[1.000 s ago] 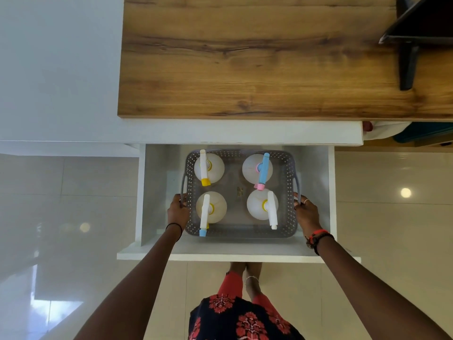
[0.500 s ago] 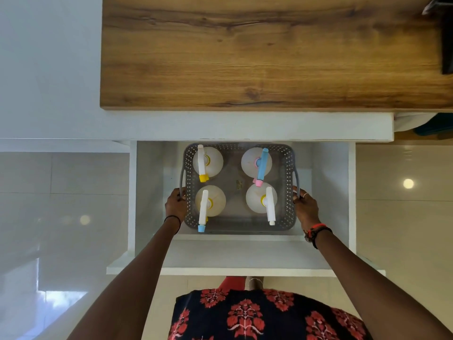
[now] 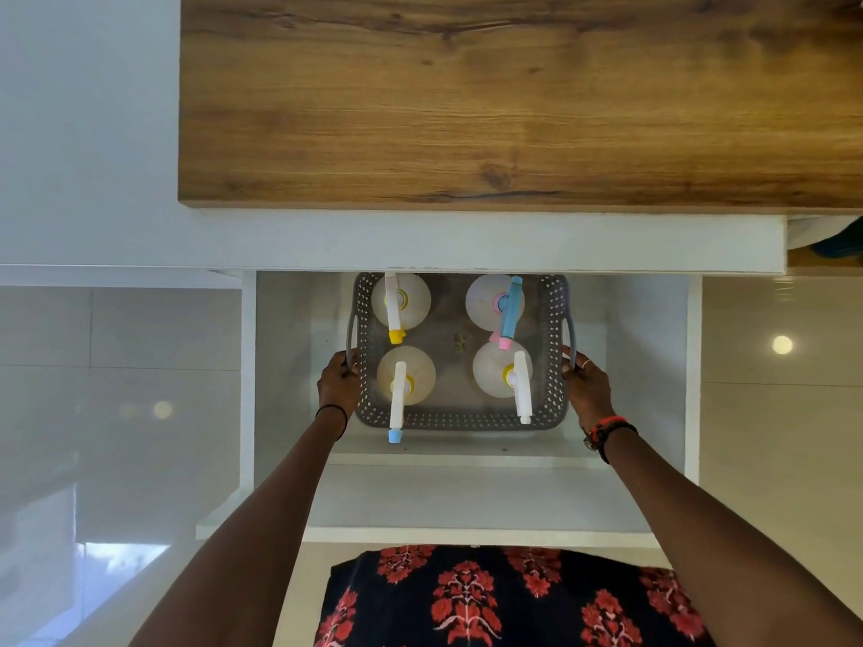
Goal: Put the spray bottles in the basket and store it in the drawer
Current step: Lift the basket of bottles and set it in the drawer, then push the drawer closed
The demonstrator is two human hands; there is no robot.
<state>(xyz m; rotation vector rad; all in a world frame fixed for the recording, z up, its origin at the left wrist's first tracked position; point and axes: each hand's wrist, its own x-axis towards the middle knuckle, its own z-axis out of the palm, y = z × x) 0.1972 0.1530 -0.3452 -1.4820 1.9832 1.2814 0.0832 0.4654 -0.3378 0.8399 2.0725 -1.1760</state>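
No readable text, label, brand, number or sign anywhere in view. Spray bottles [image 3: 400, 301] seen from above, plain, no print showing. Small yellowish mark on the basket [image 3: 460, 420] floor too blurred to read.

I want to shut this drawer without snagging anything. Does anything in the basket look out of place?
One thing: the near-left spray bottle has its blue nozzle tip poking out past the near rim of the basket. The other three stand upright inside. Both hands grip the side handles.
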